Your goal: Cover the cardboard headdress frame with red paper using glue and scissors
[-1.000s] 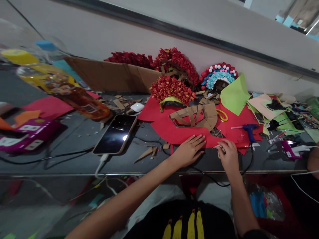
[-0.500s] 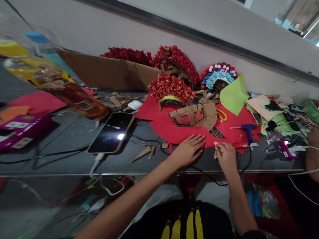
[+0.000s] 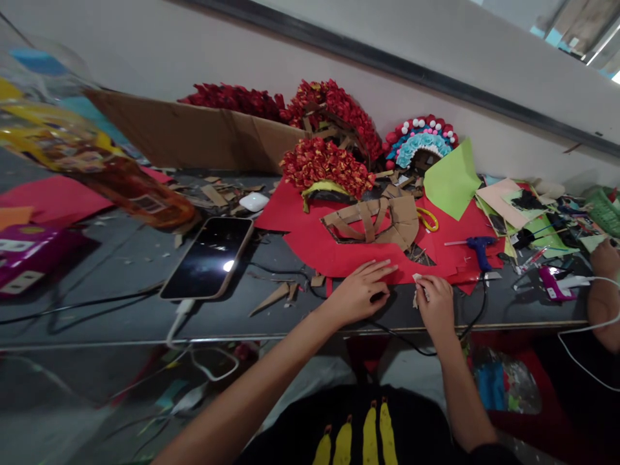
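Note:
My left hand (image 3: 361,292) rests on the near edge of the red paper (image 3: 310,255), its fingers apart and nothing in it. To its right, my right hand (image 3: 436,303) pinches a small pale scrap (image 3: 416,279) beside the same edge. A cut cardboard frame with crossing strips (image 3: 404,219) lies on the red paper, beyond both hands. Behind it stands an arch covered in red and orange petals (image 3: 327,168). Yellow scissor handles (image 3: 428,219) and a blue glue gun (image 3: 480,250) lie to the right.
A phone (image 3: 208,258) on a cable, a tilted bottle (image 3: 140,194) and a purple device (image 3: 33,258) are at the left. Green paper (image 3: 453,181) and a blue-and-red arch (image 3: 421,145) stand behind. Another person's hand (image 3: 604,259) is at the far right.
The thumb and forefinger of my left hand have drawn closer together, with a gap between them. My right hand keeps its pinch. The view has shifted slightly.

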